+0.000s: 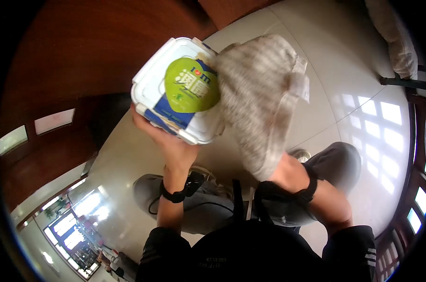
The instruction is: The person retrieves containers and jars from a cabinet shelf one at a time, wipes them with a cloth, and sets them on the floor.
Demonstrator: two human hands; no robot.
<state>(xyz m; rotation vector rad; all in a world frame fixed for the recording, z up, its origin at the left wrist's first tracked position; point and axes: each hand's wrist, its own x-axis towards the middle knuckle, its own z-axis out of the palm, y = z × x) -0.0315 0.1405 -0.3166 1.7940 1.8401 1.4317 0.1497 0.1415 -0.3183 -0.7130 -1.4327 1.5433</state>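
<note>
A white lidded food container (153, 70) with a green heart-shaped label and a blue band is held up in front of me. My left hand (168, 143) grips it from below at its lower left side, fingers mostly hidden behind it. A beige striped cloth (260, 94) drapes over my right hand (288, 174), covering the fingers. The cloth's left edge lies against the container's right side. Both wrists wear black straps.
Dark reddish-brown wooden furniture (81, 56) stands close on the left and top. Glossy pale floor tiles (311, 113) spread below, with window reflections at right. My bent knees (337, 164) are under my arms. A dark chair-like frame (405, 83) with fabric sits at upper right.
</note>
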